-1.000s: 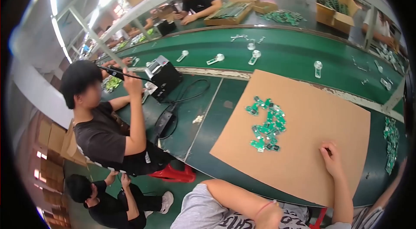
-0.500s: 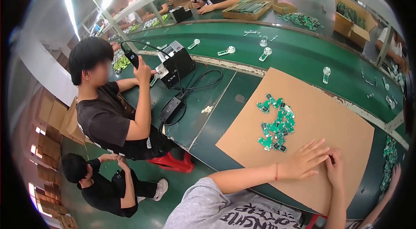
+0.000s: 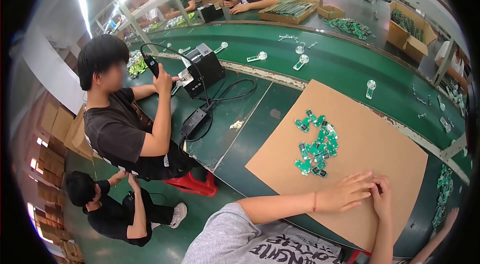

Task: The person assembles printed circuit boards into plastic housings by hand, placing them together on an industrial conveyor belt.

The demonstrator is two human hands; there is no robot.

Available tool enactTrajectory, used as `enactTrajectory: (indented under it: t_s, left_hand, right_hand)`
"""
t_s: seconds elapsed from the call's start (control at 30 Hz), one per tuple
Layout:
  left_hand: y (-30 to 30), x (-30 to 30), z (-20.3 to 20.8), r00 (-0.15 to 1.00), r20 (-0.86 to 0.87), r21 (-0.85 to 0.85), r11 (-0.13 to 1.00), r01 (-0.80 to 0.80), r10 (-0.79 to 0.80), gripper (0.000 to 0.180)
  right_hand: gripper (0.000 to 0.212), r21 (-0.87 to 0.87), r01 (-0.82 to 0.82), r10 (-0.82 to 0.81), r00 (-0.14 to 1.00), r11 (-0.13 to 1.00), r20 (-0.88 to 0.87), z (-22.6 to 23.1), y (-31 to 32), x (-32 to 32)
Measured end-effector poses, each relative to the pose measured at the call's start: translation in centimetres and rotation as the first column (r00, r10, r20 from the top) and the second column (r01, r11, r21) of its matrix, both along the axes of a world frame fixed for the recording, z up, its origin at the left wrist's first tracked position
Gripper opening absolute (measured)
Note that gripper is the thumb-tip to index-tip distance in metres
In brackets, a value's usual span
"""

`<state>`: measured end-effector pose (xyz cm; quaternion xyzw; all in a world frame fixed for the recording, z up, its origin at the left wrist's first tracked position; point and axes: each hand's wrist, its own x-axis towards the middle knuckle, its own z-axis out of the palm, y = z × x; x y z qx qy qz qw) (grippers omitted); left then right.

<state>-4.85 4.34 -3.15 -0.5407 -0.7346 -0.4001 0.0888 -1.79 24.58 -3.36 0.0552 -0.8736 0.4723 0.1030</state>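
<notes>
A brown cardboard sheet (image 3: 370,129) lies on the green worktable under both hands. On its left half is a loose cluster of small green circuit boards (image 3: 317,146), some bearing black square parts. My left hand (image 3: 345,192) is open, palm down over the sheet, its stretched fingers pointing right, just nearer to me than the boards. A thin red cord circles that wrist. Beside its fingertips, my right hand (image 3: 382,196) is closed with bent fingers, and whatever it may hold cannot be made out. Neither hand touches the boards.
Beyond the table runs a green conveyor belt (image 3: 340,71) carrying white handle-shaped parts. More circuit boards (image 3: 444,189) lie at the right edge, near another person's arm (image 3: 440,239). At left, a seated co-worker (image 3: 120,109) holds a black handheld tool by a black box (image 3: 205,71).
The white parts on the belt have shifted slightly left. My hands keep nearly the same pose, with the left fingertips now less overlapped with the right hand. The view has turned a little.
</notes>
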Motion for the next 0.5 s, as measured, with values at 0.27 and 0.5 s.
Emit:
enactTrajectory:
  t_s: [0.27, 0.5]
  left_hand:
    - [0.09, -0.01, -0.65, 0.999, 0.042, -0.034, 0.999, 0.036, -0.034, 0.032]
    - [0.18, 0.18, -0.98, 0.995, 0.073, -0.07, 0.995, 0.075, -0.07, 0.029]
  right_hand:
    - [0.003, 0.019, -0.004, 0.004, 1.0, 1.0, 0.023, 0.49, -0.13, 0.04]
    - [0.002, 0.023, -0.019, 0.018, 1.0, 1.0, 0.021, 0.7, -0.21, -0.03]
